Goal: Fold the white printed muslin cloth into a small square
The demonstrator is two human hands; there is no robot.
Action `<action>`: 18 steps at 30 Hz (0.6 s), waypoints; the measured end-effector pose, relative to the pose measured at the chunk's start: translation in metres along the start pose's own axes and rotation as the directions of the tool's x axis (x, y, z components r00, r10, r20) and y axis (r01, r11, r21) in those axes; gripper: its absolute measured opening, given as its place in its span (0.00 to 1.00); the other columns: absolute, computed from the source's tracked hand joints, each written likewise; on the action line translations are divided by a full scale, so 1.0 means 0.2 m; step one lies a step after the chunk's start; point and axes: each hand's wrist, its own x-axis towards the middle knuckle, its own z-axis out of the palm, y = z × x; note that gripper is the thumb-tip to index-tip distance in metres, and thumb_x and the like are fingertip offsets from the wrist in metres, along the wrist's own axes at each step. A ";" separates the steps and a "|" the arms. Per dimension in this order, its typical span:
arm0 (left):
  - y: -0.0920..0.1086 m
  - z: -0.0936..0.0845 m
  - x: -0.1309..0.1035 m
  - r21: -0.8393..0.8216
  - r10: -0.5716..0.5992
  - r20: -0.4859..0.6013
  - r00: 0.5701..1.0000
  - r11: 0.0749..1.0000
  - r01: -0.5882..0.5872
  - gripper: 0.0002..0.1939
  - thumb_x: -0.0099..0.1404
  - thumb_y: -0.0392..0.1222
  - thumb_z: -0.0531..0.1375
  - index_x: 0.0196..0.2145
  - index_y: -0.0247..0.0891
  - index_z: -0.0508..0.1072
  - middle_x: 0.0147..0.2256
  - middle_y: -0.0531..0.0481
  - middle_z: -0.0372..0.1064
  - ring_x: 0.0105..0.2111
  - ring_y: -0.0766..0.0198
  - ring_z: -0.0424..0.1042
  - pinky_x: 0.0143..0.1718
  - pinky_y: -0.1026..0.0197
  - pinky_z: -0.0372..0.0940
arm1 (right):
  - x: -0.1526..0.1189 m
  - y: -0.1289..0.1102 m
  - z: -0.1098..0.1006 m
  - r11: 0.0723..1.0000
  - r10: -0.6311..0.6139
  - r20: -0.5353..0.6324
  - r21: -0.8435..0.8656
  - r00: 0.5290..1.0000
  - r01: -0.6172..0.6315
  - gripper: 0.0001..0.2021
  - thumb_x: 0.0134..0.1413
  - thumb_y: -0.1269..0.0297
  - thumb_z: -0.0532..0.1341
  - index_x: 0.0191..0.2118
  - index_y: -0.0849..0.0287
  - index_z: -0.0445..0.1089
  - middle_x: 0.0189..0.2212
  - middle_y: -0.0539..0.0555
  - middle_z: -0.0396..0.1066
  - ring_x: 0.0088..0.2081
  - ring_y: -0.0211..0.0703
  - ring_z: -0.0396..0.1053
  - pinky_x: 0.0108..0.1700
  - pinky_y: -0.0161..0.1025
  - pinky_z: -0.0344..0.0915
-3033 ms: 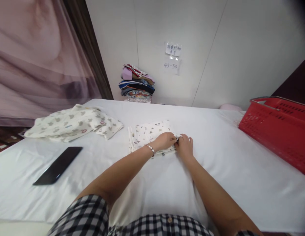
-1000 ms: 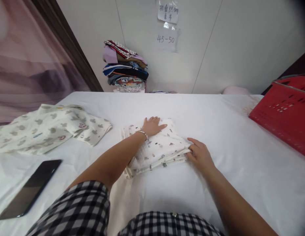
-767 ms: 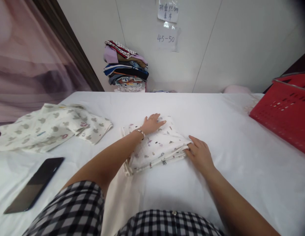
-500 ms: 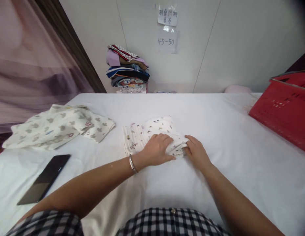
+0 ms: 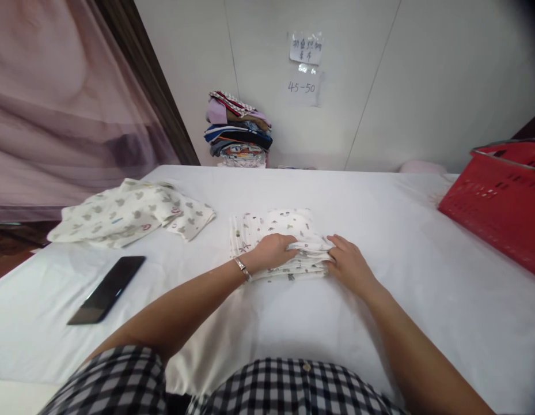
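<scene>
A small white cloth (image 5: 288,222) with a fine print lies folded in layers at the middle of the white-covered table (image 5: 302,323). My left hand (image 5: 272,252), with a bracelet at the wrist, pinches the cloth's near layers between thumb and fingers. At the cloth's right end, my right hand (image 5: 350,262) grips the layered edge, fingers on top and thumb lower down. Part of the cloth's left side is hidden under my left hand. Another white cloth (image 5: 120,214) with grey shapes lies loosely crumpled at the left.
A black phone (image 5: 108,290) lies at the left, near my left forearm. The red basket (image 5: 500,202) stands at the right edge. Behind the table rises a stack of folded clothes (image 5: 239,129), against a wall with paper signs (image 5: 304,87). A pink curtain hangs at the left.
My left hand's fingers have closed from spread over the cloth to a pinch on its near layers. More layers show along the near edge. The view has shifted slightly.
</scene>
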 end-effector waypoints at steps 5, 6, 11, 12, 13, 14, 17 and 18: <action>0.01 0.00 0.00 0.017 0.001 -0.004 1.000 1.000 0.000 0.17 0.62 0.52 0.50 0.40 0.42 0.73 0.30 0.50 0.73 0.31 0.59 0.71 0.30 0.62 0.61 | 0.00 -0.06 0.03 0.992 -0.083 -0.103 -0.107 0.991 0.072 0.10 0.53 0.71 0.55 0.42 0.59 0.67 0.61 0.60 0.53 0.61 0.53 0.49 0.56 0.51 0.53; 0.01 0.00 0.00 0.017 0.005 0.000 1.000 1.000 -0.005 0.17 0.62 0.52 0.50 0.39 0.42 0.73 0.31 0.49 0.73 0.31 0.59 0.71 0.30 0.62 0.60 | 0.01 -0.07 0.04 0.990 -0.099 -0.123 -0.114 0.987 0.085 0.10 0.53 0.71 0.56 0.42 0.60 0.68 0.61 0.60 0.52 0.61 0.53 0.49 0.56 0.51 0.53; 0.00 0.01 0.00 0.001 0.015 0.000 1.000 1.000 -0.015 0.18 0.63 0.53 0.49 0.38 0.42 0.72 0.32 0.49 0.73 0.32 0.59 0.70 0.30 0.62 0.59 | 0.02 -0.11 0.06 0.986 -0.155 -0.174 -0.095 0.972 0.140 0.08 0.56 0.70 0.55 0.40 0.58 0.70 0.62 0.59 0.49 0.63 0.54 0.45 0.58 0.54 0.51; 0.00 0.01 0.00 -0.002 0.014 -0.002 1.000 1.000 -0.014 0.18 0.63 0.54 0.49 0.39 0.42 0.72 0.32 0.49 0.73 0.32 0.59 0.70 0.30 0.62 0.59 | 0.02 -0.11 0.06 0.986 -0.164 -0.180 -0.071 0.970 0.153 0.08 0.56 0.70 0.55 0.38 0.58 0.71 0.62 0.58 0.50 0.63 0.54 0.44 0.58 0.56 0.50; 0.00 0.01 0.00 -0.002 0.010 -0.003 1.000 1.000 -0.010 0.18 0.63 0.54 0.49 0.39 0.42 0.72 0.32 0.50 0.72 0.32 0.59 0.70 0.30 0.62 0.59 | 0.02 -0.11 0.06 0.985 -0.173 -0.182 -0.028 0.968 0.171 0.07 0.56 0.70 0.55 0.36 0.58 0.71 0.62 0.58 0.51 0.63 0.54 0.44 0.58 0.57 0.49; 0.01 0.01 0.00 -0.001 0.004 -0.003 1.000 1.000 -0.004 0.18 0.63 0.54 0.49 0.39 0.41 0.72 0.31 0.50 0.72 0.32 0.59 0.70 0.30 0.62 0.59 | 0.02 -0.10 0.06 0.981 -0.179 -0.186 0.041 0.966 0.190 0.07 0.56 0.68 0.56 0.34 0.58 0.72 0.61 0.57 0.53 0.63 0.55 0.43 0.59 0.57 0.49; 0.02 0.01 -0.01 0.001 -0.006 0.012 1.000 1.000 0.006 0.18 0.63 0.54 0.49 0.38 0.41 0.72 0.29 0.50 0.72 0.30 0.60 0.70 0.29 0.63 0.59 | 0.01 -0.05 0.06 0.917 -0.122 -0.186 0.355 0.975 0.182 0.09 0.57 0.62 0.57 0.31 0.57 0.73 0.58 0.56 0.59 0.63 0.53 0.45 0.59 0.54 0.52; 0.03 0.02 -0.01 0.004 -0.004 0.024 1.000 1.000 0.004 0.18 0.63 0.54 0.48 0.38 0.41 0.72 0.28 0.50 0.72 0.29 0.61 0.70 0.29 0.63 0.59 | 0.01 -0.03 0.06 0.881 -0.087 -0.170 0.447 0.982 0.155 0.10 0.57 0.60 0.58 0.30 0.57 0.73 0.57 0.56 0.60 0.63 0.52 0.46 0.58 0.52 0.54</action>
